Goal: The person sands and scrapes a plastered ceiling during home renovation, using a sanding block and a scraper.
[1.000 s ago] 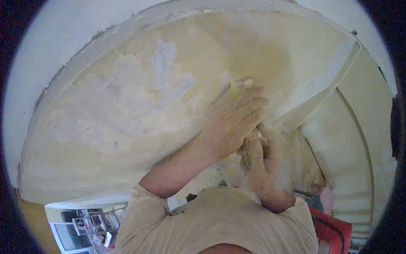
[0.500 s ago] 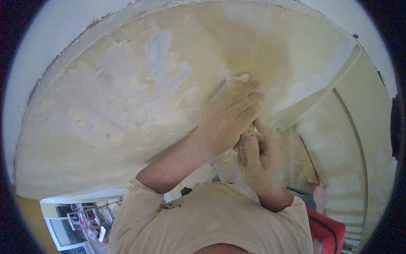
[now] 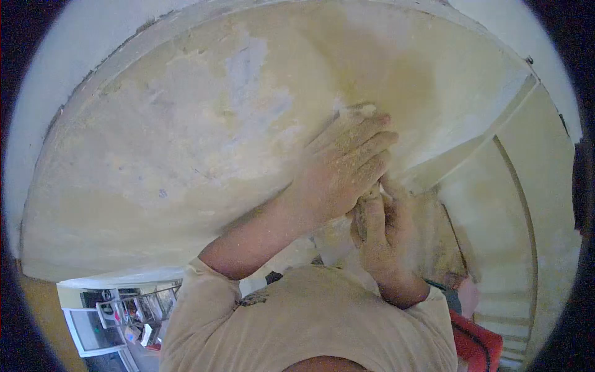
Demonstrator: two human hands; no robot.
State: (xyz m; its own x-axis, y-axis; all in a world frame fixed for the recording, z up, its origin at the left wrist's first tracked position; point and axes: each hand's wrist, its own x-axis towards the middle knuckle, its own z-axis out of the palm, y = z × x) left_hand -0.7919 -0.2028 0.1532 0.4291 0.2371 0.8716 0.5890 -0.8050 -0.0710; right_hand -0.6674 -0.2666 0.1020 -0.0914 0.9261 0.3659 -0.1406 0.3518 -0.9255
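Observation:
My left hand [image 3: 350, 158] lies flat on the patchy yellow wall panel [image 3: 186, 136], its dusty fingers stretched up and to the right. Pale dust coats its back and fingertips. A thin dark edge shows along its upper left side. Just below and to the right, my right hand [image 3: 387, 232] is closed around a dusty, handle-like piece [image 3: 370, 203]. The upper end of that piece runs under my left hand, so what kind of tool it is I cannot tell. My hands touch or overlap where they meet.
A ribbed, cream-coloured panel [image 3: 496, 235] borders the right side beyond a slanted ledge [image 3: 471, 146]. Something red [image 3: 477, 341] sits at lower right. Cluttered racks [image 3: 139, 313] and a white-framed window or door [image 3: 93, 332] appear far off at lower left.
Both hands have shifted slightly right in the view, together with the wall patches. My left hand stays flat on the panel, and my right hand keeps its grip just below.

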